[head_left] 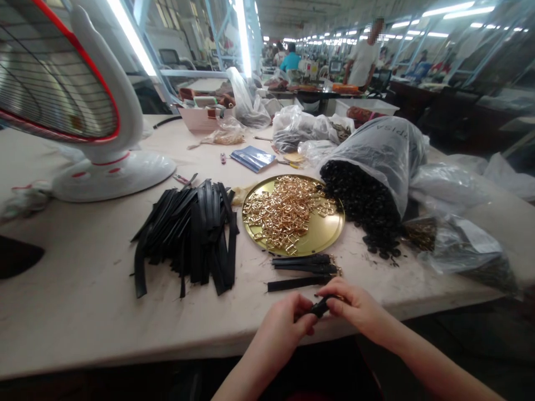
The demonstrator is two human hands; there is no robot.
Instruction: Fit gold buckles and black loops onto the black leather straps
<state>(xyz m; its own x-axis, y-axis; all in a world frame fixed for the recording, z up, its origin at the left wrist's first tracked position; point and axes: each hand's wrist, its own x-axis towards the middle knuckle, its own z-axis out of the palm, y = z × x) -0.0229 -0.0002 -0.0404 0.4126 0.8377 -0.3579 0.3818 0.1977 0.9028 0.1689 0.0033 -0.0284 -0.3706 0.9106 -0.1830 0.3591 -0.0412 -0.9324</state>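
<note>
Near the table's front edge, my left hand (288,320) and my right hand (349,303) are both closed on one black strap (320,307). A bit of gold metal shows by my right fingers; the rest of it is hidden. Just beyond my hands lie several black straps (298,283) with gold buckles at their right ends. Behind these sits a round gold tray (324,236) heaped with small gold buckles (286,209). To the left is a loose pile of black strips (196,231).
A plastic bag (380,150) lies on its side at the right, spilling small black pieces (359,195). More clear bags (468,245) lie beyond it. A white fan (112,172) stands at the left. A blue packet (253,159) lies behind the tray. People are in the background.
</note>
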